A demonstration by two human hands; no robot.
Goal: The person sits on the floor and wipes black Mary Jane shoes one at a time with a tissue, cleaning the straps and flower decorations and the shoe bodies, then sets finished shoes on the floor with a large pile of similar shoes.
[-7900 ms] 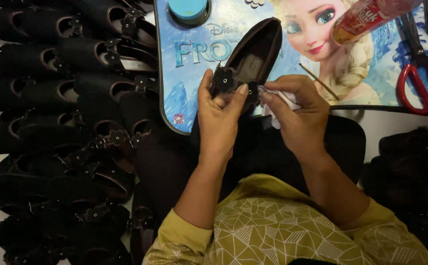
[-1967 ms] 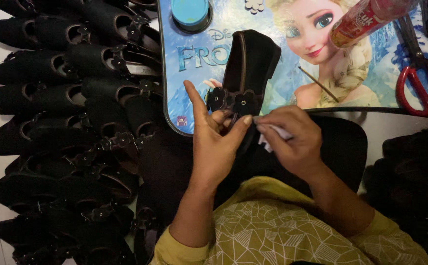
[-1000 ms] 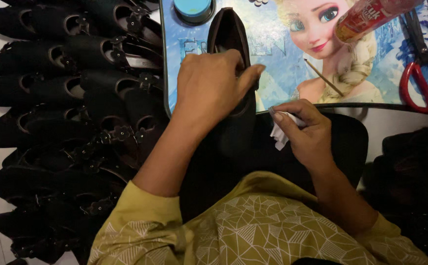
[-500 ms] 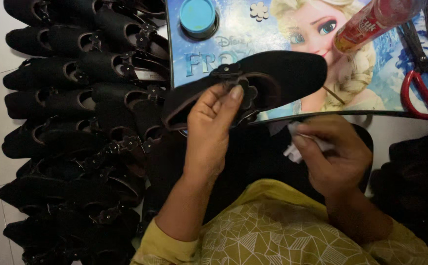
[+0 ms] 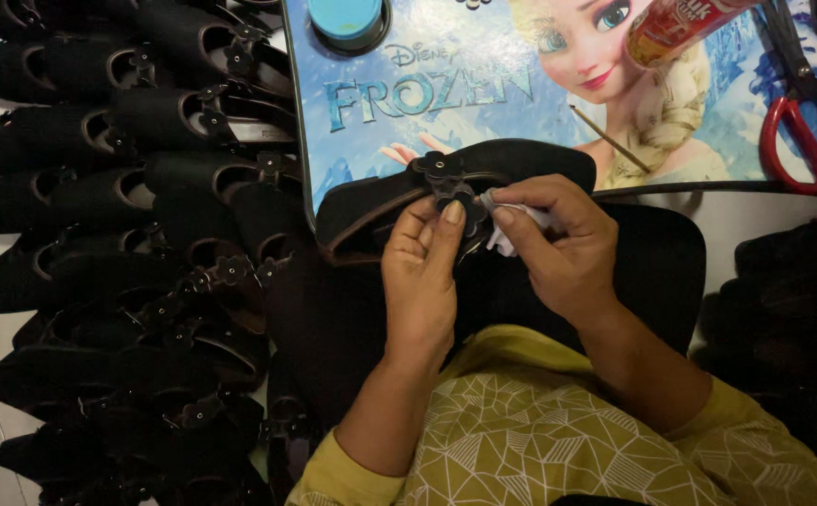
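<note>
A black slip-on shoe (image 5: 371, 201) lies sideways across the lower edge of a picture-printed board (image 5: 483, 75), its black flower ornament (image 5: 441, 173) facing up. My left hand (image 5: 423, 272) grips the shoe from below, thumb and fingers beside the ornament. My right hand (image 5: 563, 244) pinches a small white cloth (image 5: 507, 225) and presses it against the shoe just right of the ornament. Both hands touch the shoe in front of my lap.
Several black shoes (image 5: 127, 234) lie in rows on the floor at left. On the board are a blue round tin (image 5: 352, 19), a thin wooden stick (image 5: 610, 139), an orange tube (image 5: 685, 23) and red-handled scissors (image 5: 802, 103). More dark shoes (image 5: 793, 309) lie at right.
The left hand lifted the shoe, turned it sideways and lowered it to the board's edge. The right hand with the cloth came up from my lap onto the shoe.
</note>
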